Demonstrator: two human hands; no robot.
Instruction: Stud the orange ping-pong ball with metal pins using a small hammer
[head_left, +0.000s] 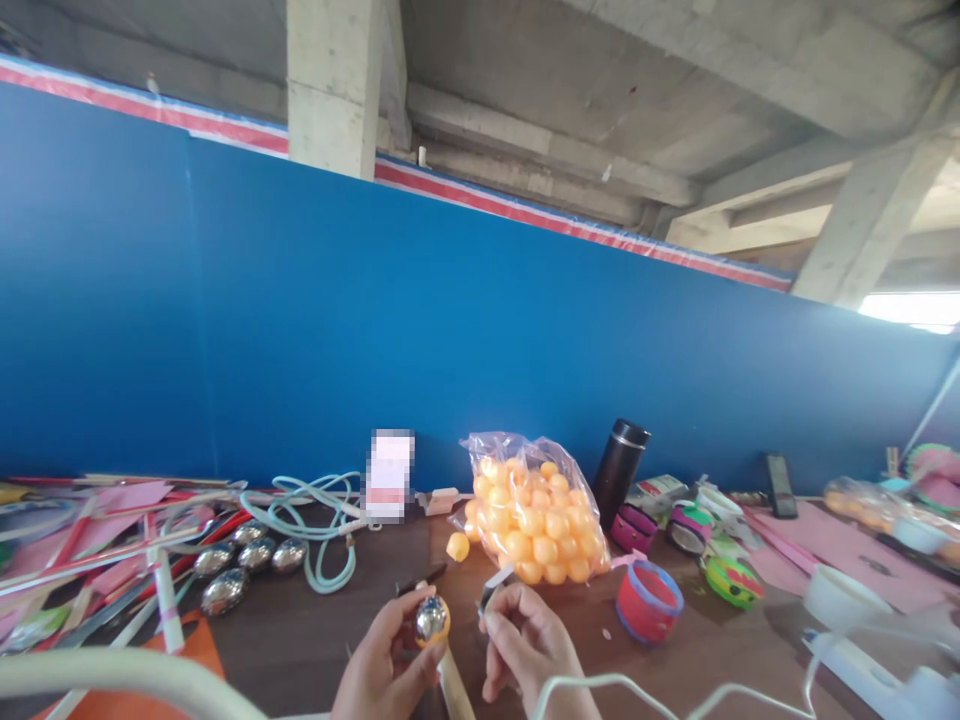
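Between the thumb and fingers of my left hand (386, 660) is a small ball (431, 620), mirror-silver on most of its face with orange showing along its edge. My right hand (525, 640), a short way to the right, pinches a small dark piece with a pale flat end (496, 580); its kind is unclear. Below the ball, a pale wooden stick (454, 685) runs toward me, partly hidden by my left hand. Just beyond the hands stands a clear plastic bag of orange balls (544, 525), with a loose orange ball (457, 546) beside it.
Several silver balls (225, 591) lie at left near a coiled pale-blue cord (330, 575) and a pile of sticks and strips. A phone with a lit screen (390, 475) leans at the back. Right are a black bottle (622, 460), a red-blue ring (649, 602) and white cables (600, 682).
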